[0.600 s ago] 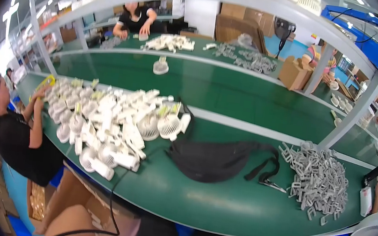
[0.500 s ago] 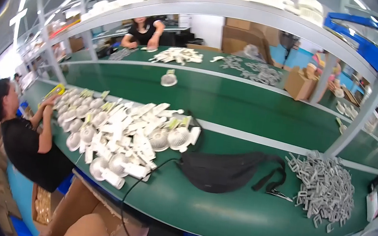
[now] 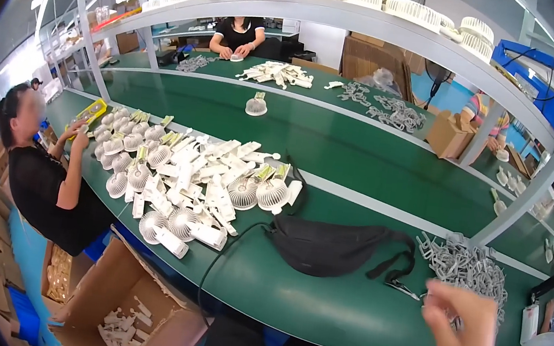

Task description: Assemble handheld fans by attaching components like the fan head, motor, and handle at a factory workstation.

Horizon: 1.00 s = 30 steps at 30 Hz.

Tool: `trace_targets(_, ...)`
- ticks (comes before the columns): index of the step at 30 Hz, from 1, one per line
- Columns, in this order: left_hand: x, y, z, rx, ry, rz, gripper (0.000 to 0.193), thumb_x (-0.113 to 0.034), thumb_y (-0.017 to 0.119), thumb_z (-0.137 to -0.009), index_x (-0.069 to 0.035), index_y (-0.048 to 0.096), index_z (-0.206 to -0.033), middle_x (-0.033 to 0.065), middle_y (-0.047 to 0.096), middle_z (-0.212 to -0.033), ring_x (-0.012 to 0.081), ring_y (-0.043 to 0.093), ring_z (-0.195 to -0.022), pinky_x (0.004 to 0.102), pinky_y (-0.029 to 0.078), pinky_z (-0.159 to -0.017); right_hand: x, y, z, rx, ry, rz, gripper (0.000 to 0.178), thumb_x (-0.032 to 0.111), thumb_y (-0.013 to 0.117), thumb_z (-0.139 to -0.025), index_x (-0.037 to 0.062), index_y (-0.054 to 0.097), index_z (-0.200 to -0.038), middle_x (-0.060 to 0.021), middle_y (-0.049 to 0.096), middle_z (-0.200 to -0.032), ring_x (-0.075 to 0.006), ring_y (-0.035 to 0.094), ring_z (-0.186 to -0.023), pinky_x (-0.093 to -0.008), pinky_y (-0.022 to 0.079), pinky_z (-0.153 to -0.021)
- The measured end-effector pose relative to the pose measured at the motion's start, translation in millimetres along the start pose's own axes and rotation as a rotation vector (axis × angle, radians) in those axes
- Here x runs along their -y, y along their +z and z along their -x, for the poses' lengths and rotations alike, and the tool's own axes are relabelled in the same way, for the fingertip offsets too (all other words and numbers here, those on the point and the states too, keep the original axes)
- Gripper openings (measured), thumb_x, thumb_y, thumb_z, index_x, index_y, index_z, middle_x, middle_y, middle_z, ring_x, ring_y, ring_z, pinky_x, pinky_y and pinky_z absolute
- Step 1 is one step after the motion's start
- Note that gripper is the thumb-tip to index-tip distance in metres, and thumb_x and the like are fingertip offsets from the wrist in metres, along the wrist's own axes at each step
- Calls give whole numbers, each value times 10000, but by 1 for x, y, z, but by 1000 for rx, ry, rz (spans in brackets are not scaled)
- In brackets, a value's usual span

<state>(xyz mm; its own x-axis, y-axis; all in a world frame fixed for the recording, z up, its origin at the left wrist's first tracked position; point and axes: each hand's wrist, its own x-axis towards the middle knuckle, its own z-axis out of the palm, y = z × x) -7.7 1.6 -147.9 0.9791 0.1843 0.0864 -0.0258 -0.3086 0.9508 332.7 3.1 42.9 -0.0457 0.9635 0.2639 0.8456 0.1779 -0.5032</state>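
While a black bag (image 3: 330, 250) divides fan parts (image 3: 184, 177) from clips (image 3: 459, 264), the half-curled, empty right hand (image 3: 466, 325) hides some; the left I cannot tell.

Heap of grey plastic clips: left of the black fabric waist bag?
No, the heap lies right of the bag, partly hidden behind the bare right hand.

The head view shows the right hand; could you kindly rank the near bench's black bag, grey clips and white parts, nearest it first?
1. Grey clips: partly behind the right hand.
2. Black bag: left of the hand.
3. White parts: farther left.
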Motion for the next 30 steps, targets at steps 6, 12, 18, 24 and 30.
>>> trace_targets(6, 77, 43, 20, -210, -477, 224, 332, -376, 725, -907, -62, 671, -997, 121, 688, -889, 242, 684, -857, 341, 534, -722, -77, 110, -98, 49, -371, 298, 1049, 486, 900, -615, 74, 468, -1478, -190, 431, -1528, -428, 369, -1438, -495, 368, -1157)
trace_targets(12, 14, 23, -58, -259, -202, 220, 208, -261, 715, -959, -70, 672, -1029, 90, 687, -826, 147, 653, -723, 307, 500, -620, -98, 182, -178, 585, -165, 340, 1287, 636, 892, -513, 16, 378, -1517, -280, 541, -1381, -430, 527, -1258, -486, 413, -1096)
trace_targets(18, -30, -19, -92, -628, 22, 331, 119, -148, 694, -971, -75, 646, -1052, -48, 628, -810, 34, 482, -656, 219, 392, -560, -71, 186, -180, 767, -203, 465, 1101, 600, 882, -545, -7, 514, -1387, -239, 619, -1221, -402, 589, -1160, -430, 482, -1005)
trace_targets(24, -186, -129, -188, -750, 915, 1215, 191, -243, 548, -1046, -53, 551, -1057, 1, 502, -754, 93, 457, -579, 253, 344, -494, -53, 169, -158, 768, -2, 507, 1198, 546, 907, -540, 19, 394, -1486, -249, 556, -1306, -430, 587, -1168, -479, 485, -997)
trace_targets(30, -211, -194, -195, -880, 1102, 133, 302, -330, 586, -992, -36, 566, -1060, 59, 549, -858, 165, 521, -680, 327, 420, -560, -125, 266, -136, 479, -378, 558, 1120, 438, 867, -568, 27, 361, -1479, -263, 540, -1230, -438, 550, -1144, -488, 459, -977)
